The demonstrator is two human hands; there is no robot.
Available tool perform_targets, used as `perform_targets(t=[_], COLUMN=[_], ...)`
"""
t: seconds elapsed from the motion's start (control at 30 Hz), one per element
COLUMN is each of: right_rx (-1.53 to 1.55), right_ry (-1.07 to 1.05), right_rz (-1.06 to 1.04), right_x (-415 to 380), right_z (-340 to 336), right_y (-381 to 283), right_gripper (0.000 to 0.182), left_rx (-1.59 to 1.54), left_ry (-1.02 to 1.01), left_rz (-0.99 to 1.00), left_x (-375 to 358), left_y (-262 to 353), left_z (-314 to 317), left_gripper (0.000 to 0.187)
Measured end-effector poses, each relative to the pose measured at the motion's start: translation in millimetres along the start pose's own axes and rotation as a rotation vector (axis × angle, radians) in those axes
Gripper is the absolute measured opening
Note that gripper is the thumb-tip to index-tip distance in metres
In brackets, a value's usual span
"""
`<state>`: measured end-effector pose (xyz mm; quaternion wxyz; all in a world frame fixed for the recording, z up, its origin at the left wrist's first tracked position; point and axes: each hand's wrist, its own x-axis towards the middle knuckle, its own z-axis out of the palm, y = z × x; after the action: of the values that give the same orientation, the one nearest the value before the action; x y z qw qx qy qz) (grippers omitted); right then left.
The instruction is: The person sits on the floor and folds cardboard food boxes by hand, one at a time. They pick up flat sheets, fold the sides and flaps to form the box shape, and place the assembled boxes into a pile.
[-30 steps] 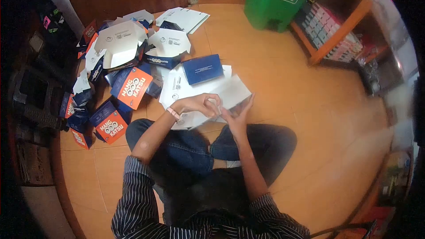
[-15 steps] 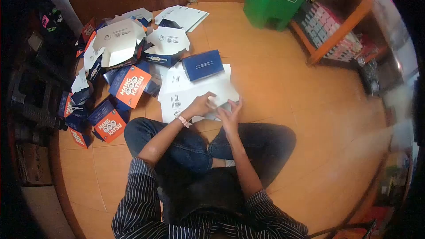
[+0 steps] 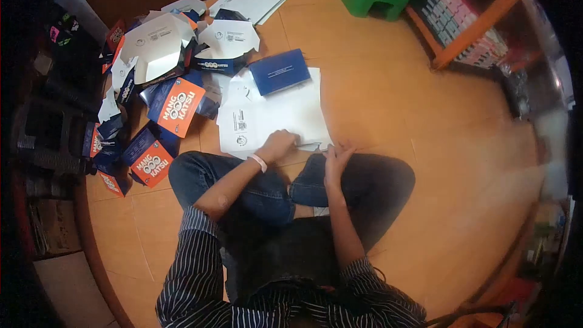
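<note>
The left hand [image 3: 279, 146] has its fingers bent and drawn close together over the near edge of the flat white carton sheet [image 3: 273, 115] — whether they pinch it, I can't tell. The right hand [image 3: 338, 161] is at the sheet's near right corner, its fingers parted, at least one tip at the corner; a grip on it isn't clear from here. Both forearms reach forward above the crossed legs [image 3: 243, 185], the left one slanting inward with a pale band [image 3: 259, 163] at the wrist.

The sheet lies printed side up on the orange floor [image 3: 370, 103], a closed blue box [image 3: 280, 71] resting on its far part. Left of it sits a heap of blue, orange and white cartons [image 3: 176, 106] — some open, some tipped over.
</note>
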<state>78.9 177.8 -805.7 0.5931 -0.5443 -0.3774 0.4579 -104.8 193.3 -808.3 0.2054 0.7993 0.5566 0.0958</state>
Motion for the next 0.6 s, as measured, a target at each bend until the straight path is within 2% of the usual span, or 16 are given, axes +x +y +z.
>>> perform_targets(t=[0.07,0.1,0.13,0.17,0.2,0.27,0.3,0.33,0.4,0.43,0.47,0.57,0.6], right_rx=[-0.005,0.0,-0.109,-0.218,-0.215,-0.439,-0.438,-0.436,-0.601,-0.589,-0.58,-0.493,-0.494], right_ry=[-0.023,-0.021,-0.035,-0.046,-0.042,-0.023,-0.061,-0.062,-0.072,-0.046,-0.047,0.049,0.049], right_rz=[0.06,0.058,-0.02,-0.099,-0.102,-0.335,-0.367,-0.371,-0.427,-0.431,-0.442,-0.546,-0.542], right_x=[2.4,-0.8,-7.3,-12.4,-18.0,-30.0,-29.2,-28.9,-29.5,-30.2,-29.6,-21.8,-15.4], right_z=[0.3,2.6,6.1,10.0,16.4,26.3,28.7,28.7,27.5,27.6,26.1,21.5,22.9], right_y=[14.8,17.5,21.5,25.2,19.1,-5.2,-10.3,-16.1,-23.0,-21.0,-21.8,-45.9,-64.5], right_gripper=[0.057,0.057,0.062,0.068,0.068,0.082,0.092,0.092,0.09,0.091,0.091,0.082,0.082], left_rx=[-0.109,-0.29,-0.472,-0.83,-0.826,-0.909,-0.897,-0.895,-1.001,-0.943,-0.826,-0.843,-0.876], left_ry=[0.051,-0.123,-0.3,-0.337,-0.339,-0.398,-0.369,-0.364,-0.151,0.095,0.221,0.263,0.171], left_rz=[0.025,-0.019,-0.065,0.013,0.018,-0.003,0.032,0.033,-0.097,-0.081,-0.088,-0.107,-0.102], left_x=[0.5,0.4,-0.3,3.3,2.9,3.1,5.4,7.9,11.7,11.8,12.1,-7.8,-21.0], left_y=[-0.7,-0.1,-2.7,-22.9,-23.8,-18.9,-19.0,-20.1,-20.1,-17.1,-18.9,11.7,31.8], left_z=[-25.9,-40.0,-49.3,-33.5,-37.8,-47.1,-47.7,-49.6,-60.8,-69.1,-82.5,-143.5,-161.8], left_gripper=[0.018,0.021,0.024,0.033,0.033,0.034,0.033,0.033,0.02,0.018,0.016,0.018,0.019])
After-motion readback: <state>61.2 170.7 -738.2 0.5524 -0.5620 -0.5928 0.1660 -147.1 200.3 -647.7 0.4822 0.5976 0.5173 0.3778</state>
